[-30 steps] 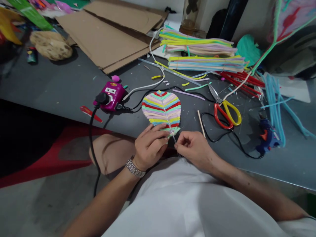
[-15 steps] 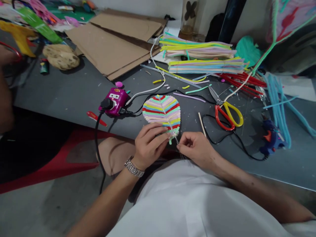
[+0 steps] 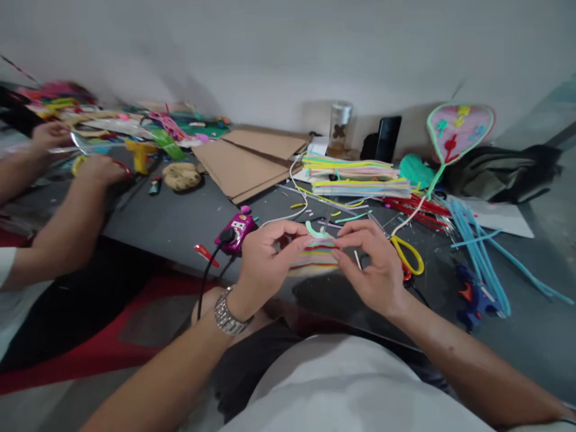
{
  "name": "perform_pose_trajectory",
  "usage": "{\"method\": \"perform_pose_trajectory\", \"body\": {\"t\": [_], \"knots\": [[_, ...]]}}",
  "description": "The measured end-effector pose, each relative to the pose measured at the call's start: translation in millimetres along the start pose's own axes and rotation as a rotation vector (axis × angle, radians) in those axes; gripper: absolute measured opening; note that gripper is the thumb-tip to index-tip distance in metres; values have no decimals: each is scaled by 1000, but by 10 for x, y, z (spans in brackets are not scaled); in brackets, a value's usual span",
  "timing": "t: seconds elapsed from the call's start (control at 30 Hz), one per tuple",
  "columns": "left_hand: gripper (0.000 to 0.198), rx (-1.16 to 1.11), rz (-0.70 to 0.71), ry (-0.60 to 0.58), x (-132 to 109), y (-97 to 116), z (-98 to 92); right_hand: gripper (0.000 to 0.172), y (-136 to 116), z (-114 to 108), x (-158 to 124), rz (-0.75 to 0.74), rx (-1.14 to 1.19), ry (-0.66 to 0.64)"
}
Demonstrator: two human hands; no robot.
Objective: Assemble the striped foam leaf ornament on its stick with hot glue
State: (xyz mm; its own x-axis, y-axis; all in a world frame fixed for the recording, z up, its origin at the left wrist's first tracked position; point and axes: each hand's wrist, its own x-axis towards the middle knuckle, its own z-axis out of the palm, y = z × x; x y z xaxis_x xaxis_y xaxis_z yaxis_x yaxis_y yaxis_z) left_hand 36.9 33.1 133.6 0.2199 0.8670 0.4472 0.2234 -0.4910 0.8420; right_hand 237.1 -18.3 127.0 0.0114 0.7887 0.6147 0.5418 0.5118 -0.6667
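A striped leaf shape of pipe cleaners (image 3: 312,257) is lifted above the table's front edge, tilted and partly blurred. My left hand (image 3: 270,258), with a metal watch on its wrist, pinches the leaf's left side. On the other side my right hand (image 3: 373,264) has thumb and fingers closed on its right edge. A mint-green pipe cleaner end (image 3: 315,230) curls up from the top, between the two hands. Just beyond my right hand lie scissors with a yellow and a red handle (image 3: 410,255), partly hidden.
Bundled pipe cleaners (image 3: 355,187) lie behind the hands; cardboard sheets (image 3: 247,165) are further left. A purple power socket (image 3: 238,233) with cords sits near my left hand. At right are a blue glue gun (image 3: 477,294) and blue pipe cleaners (image 3: 479,258). A co-worker's hand (image 3: 101,170) holds scissors at left.
Both hands have raised the leaf from the table edge and turned it, its green end now upward. My right hand has moved from the wires to the leaf's edge. The view has tilted up.
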Motion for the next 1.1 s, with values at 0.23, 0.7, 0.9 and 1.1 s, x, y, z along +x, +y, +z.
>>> {"method": "perform_pose_trajectory", "body": {"t": [0.23,0.7,0.9,1.1], "knots": [[16,-339,-240,110,-34,-198,252,7,243,257,-10,-69,-22,79],[12,-245,-150,198,-128,-267,362,10,325,267,9,12,151,56],[10,-192,-199,189,-126,-275,345,8,347,273,-7,101,146,23],[13,-239,-263,147,-115,-258,364,10,340,271,-21,72,153,28]]}}
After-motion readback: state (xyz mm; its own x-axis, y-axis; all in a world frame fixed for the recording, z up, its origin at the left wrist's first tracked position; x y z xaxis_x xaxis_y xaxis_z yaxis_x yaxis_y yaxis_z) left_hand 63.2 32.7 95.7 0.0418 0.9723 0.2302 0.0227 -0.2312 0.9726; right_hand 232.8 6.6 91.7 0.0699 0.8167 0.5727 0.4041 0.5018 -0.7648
